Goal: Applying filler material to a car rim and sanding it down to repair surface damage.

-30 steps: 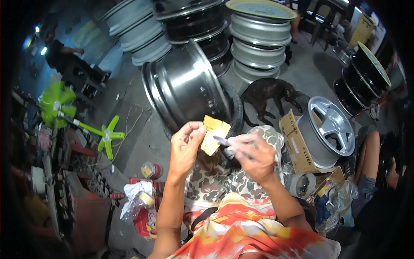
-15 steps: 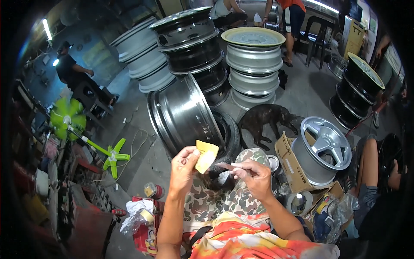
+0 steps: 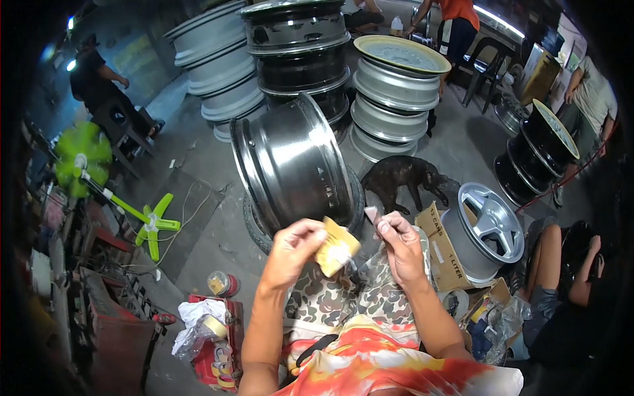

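Note:
Pinched in my left hand (image 3: 294, 251) is a bent yellow piece of sheet (image 3: 335, 237) with a pale, paste-like patch near its lower edge. My right hand (image 3: 403, 247) grips a small flat blade, like a putty spreader (image 3: 372, 214), its broad end pointing up and left. The blade and the sheet are apart, both above my camouflage-clad lap. Just beyond my hands, a large dark shiny wheel rim (image 3: 290, 155) lies tilted on a black tyre (image 3: 253, 221). Whether anything coats the blade is too small to tell.
Stacks of grey rims (image 3: 221, 72), black rims (image 3: 297, 69) and silver rims (image 3: 395, 82) stand beyond. A black dog (image 3: 399, 178) lies near a carton (image 3: 439, 247) and a silver spoked wheel (image 3: 490, 224). Left are a green fan (image 3: 82, 158) and a red toolbox (image 3: 234, 323). People are around.
My right hand has drawn away from the yellow sheet and turned the blade upward. The sheet is tilted differently in my left hand. The whole view has shifted slightly.

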